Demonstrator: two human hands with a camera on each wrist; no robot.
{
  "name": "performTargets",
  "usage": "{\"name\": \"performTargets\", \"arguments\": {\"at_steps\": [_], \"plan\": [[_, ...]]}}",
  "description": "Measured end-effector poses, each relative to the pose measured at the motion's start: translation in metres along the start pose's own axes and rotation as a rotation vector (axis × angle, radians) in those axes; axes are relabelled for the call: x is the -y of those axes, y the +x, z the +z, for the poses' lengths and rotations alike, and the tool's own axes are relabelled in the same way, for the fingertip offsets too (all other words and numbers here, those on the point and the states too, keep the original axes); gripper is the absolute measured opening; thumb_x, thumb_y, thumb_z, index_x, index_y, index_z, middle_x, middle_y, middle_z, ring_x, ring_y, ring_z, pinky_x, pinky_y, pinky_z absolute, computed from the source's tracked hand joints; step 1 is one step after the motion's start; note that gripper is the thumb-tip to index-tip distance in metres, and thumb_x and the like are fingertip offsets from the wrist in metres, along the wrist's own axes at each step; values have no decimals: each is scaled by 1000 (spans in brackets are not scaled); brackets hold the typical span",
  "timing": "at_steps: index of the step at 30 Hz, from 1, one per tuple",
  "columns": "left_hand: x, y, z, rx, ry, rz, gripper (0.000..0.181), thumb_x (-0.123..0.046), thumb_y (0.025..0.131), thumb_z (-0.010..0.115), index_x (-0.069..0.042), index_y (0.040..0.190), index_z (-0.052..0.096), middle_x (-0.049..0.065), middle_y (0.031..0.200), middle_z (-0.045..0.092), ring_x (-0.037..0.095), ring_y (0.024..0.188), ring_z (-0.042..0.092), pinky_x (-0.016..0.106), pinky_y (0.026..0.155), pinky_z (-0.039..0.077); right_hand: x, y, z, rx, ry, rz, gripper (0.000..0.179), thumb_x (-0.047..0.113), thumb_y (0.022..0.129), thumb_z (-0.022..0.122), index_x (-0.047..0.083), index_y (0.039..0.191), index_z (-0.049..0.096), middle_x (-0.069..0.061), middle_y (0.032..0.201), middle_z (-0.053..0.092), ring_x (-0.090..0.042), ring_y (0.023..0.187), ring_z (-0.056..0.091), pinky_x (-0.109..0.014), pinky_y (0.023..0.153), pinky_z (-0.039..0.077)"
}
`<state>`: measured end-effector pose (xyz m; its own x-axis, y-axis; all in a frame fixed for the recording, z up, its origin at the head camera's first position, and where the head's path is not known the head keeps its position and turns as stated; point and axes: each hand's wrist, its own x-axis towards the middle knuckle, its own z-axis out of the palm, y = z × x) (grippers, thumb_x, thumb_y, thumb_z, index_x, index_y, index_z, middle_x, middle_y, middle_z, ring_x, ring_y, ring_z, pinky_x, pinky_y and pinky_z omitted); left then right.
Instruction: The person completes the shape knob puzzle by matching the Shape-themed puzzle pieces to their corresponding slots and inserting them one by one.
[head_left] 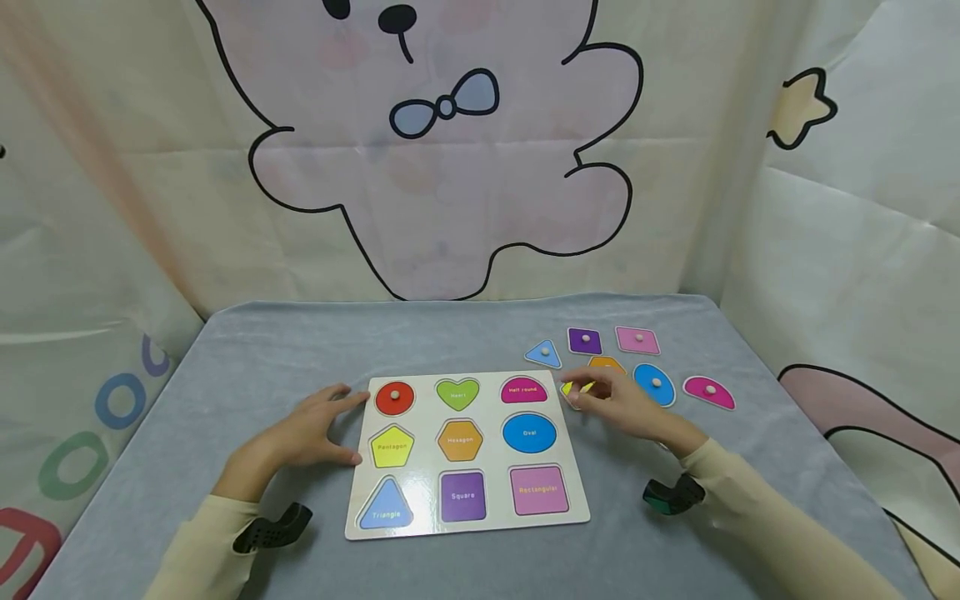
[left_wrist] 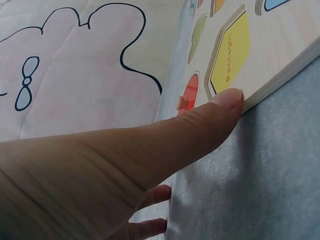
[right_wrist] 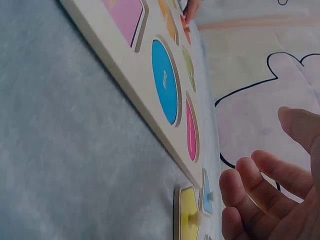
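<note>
A pale wooden shape puzzle board lies on the table with printed recesses in several colours. In its top left one sits a red round piece with a knob. My left hand touches the board's left edge, its thumb beside the yellow pentagon recess. Just past the upper right corner, my right hand hovers over a yellow knobbed piece. The right wrist view has the right fingers loosely spread, apart from the knob. In the head view they partly hide the yellow piece.
Other knobbed pieces lie right of the board: a blue triangle, a purple square, a pink rectangle, a partly hidden orange piece, a blue oval and a magenta half round. A printed curtain hangs behind the table.
</note>
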<state>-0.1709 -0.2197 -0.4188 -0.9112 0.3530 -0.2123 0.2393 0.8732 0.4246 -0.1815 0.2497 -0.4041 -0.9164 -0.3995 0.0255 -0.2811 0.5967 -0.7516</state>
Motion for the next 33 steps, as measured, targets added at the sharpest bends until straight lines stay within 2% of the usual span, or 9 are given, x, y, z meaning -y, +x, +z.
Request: {"name": "performTargets", "arguments": {"at_steps": [8, 11, 16, 20, 28, 33], "plan": [[-2, 0, -1, 1, -4, -6, 99, -43, 69, 91, -13, 152, 46, 29, 156, 37, 54, 141, 33, 73, 110, 35, -13, -11, -15, -26, -13, -5, 35, 17, 97, 66, -3, 126, 67, -11, 102, 69, -14, 79, 61, -21, 69, 54], [-2, 0, -1, 3, -5, -12, 99, -43, 69, 91, -13, 152, 46, 29, 156, 36, 54, 142, 33, 73, 110, 35, -20, -14, -20, -30, -17, -1, 35, 16, 98, 65, -4, 126, 66, -15, 106, 71, -19, 79, 64, -21, 70, 55], [-2, -1, -2, 0, 0, -6, 99, -43, 69, 91, -13, 152, 46, 30, 156, 37, 54, 141, 33, 73, 110, 35, -27, -19, -30, -31, -43, 55, 36, 18, 99, 64, -2, 128, 65, -19, 113, 70, -27, 80, 66, -22, 70, 55], [-4, -2, -4, 5, 7, -2, 99, -42, 69, 91, -13, 153, 45, 30, 156, 37, 55, 141, 33, 73, 110, 35, -31, -23, -35, -24, -55, 67, 36, 18, 99, 65, -1, 129, 64, -17, 111, 70, -26, 76, 67, -25, 68, 57], [-5, -3, -5, 13, 7, -9, 99, -42, 70, 91, -13, 153, 45, 30, 155, 37, 55, 141, 34, 73, 110, 35, -39, -32, -45, -10, -6, 55, 35, 16, 99, 64, -3, 129, 64, -19, 107, 68, -24, 69, 66, -24, 60, 54], [-3, -1, -3, 16, 2, -19, 99, -43, 70, 90, -14, 153, 45, 30, 156, 36, 55, 142, 32, 73, 110, 34, -43, -40, -54, -31, -26, 62, 36, 15, 100, 63, -5, 130, 63, -22, 109, 68, -21, 71, 66, -23, 64, 55]]}}
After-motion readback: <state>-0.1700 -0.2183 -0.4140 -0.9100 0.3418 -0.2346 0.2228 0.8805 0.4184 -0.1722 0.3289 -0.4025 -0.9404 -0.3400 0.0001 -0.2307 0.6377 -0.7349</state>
